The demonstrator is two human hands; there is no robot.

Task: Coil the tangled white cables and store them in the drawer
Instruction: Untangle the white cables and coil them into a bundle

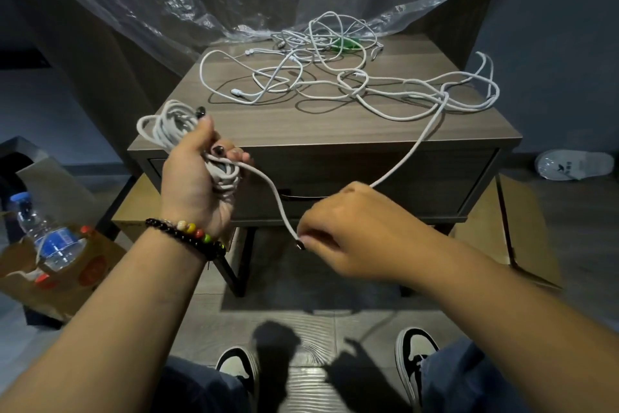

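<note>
Two hands in view: left hand gripped one coiled bundle of white cable; right hand pinched one cable strand running from that bundle. Beyond both hands, one tangle of white cables on one nightstand, separate cable count unclear. One water bottle left of the left hand. One beaded bracelet. Two sneakers below the hands.

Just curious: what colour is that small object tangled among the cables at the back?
Green, seen in the head view.
</note>
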